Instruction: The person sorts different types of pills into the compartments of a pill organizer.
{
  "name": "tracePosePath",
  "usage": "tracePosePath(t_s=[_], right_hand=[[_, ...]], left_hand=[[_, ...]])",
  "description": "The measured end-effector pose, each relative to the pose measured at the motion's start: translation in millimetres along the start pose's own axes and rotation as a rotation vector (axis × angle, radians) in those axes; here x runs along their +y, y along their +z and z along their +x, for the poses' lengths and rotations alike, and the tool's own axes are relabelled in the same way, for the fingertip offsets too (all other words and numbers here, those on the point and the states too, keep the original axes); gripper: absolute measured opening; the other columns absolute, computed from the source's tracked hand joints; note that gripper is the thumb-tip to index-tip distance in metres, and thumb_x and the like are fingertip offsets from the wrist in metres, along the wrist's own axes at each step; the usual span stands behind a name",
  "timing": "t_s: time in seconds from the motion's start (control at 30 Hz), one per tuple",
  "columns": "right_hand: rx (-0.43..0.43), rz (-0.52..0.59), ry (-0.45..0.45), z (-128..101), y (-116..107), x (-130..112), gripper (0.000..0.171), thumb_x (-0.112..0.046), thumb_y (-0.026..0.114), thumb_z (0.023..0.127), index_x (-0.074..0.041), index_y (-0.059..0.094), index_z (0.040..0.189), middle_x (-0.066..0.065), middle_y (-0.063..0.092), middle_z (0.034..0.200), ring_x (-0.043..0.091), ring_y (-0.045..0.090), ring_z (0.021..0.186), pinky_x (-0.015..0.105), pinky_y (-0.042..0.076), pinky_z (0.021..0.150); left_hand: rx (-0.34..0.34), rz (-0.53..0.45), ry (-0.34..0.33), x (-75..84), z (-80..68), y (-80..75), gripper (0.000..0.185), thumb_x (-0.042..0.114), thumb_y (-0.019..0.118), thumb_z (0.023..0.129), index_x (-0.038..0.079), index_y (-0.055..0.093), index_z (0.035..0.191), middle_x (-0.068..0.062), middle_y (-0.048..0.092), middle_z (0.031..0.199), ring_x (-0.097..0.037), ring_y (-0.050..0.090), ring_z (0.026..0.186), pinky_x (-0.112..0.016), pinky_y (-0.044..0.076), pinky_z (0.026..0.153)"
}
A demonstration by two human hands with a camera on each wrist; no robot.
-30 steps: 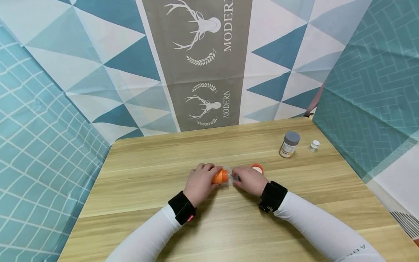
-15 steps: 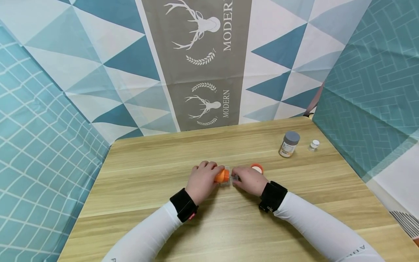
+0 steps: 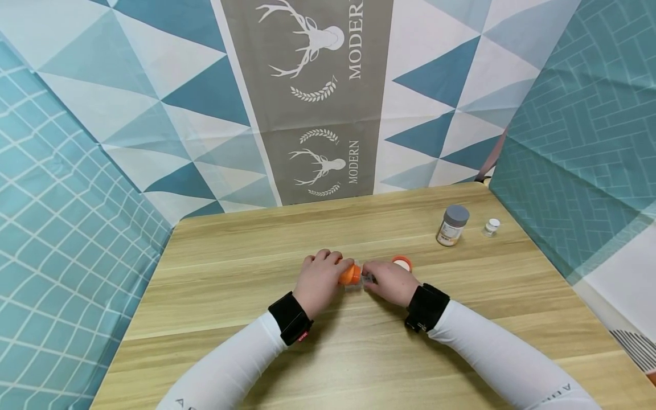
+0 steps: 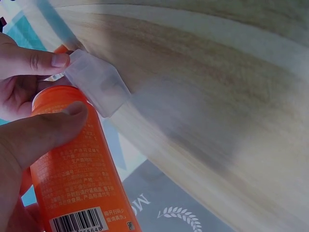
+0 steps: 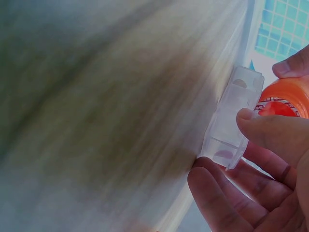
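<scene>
An orange bottle (image 3: 349, 275), uncapped, lies tilted in my left hand (image 3: 319, 280), its mouth pointing right. Printed text and a barcode cover its side in the left wrist view. The mouth sits right at a small clear plastic box (image 5: 231, 116) with compartments. My right hand (image 3: 393, 281) holds that box by its near side, thumb on the edge and fingers beneath. Through the cloudy walls, small brownish shapes show in two end compartments. Whether anything is leaving the bottle is hidden. Just behind my right hand lies an orange cap (image 3: 403, 262), its white inside facing up.
Toward the back right of the wooden table (image 3: 246, 245) stands a jar with a grey lid (image 3: 453, 226). To its right is a small clear vial with a white cap (image 3: 492, 227). Patterned cloth hangs behind the table and along both sides.
My left hand and the orange bottle have shifted slightly to the right, bringing the mouth further over the clear box. The right hand has stayed nearly still.
</scene>
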State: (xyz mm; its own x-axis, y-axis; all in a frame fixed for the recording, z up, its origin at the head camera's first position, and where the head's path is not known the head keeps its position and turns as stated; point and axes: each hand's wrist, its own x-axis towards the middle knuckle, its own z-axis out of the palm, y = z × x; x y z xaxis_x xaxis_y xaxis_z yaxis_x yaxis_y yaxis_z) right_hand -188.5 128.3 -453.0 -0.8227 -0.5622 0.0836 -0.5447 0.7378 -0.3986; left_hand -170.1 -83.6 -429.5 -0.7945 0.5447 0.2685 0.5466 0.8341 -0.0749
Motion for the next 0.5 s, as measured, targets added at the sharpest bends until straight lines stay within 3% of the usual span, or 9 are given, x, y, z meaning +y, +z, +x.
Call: tracePosePath(t_s=[0.5], right_hand=[[0.008,-0.003,-0.013,0.6,1.1,1.2,0.016,-0.021,0.077,0.088,-0.014,0.063,0.094,-0.008,0.057,0.08,0.009,0.049,0.068,0.028,0.041,0.062]], left_hand=[[0.021,0.049,0.057,1.5,3.4,-0.3,0.049,0.011,0.081,0.079,0.031,0.067,0.121,0.0,0.064,0.115,-0.025,0.056,0.108,-0.048,0.049,0.084]])
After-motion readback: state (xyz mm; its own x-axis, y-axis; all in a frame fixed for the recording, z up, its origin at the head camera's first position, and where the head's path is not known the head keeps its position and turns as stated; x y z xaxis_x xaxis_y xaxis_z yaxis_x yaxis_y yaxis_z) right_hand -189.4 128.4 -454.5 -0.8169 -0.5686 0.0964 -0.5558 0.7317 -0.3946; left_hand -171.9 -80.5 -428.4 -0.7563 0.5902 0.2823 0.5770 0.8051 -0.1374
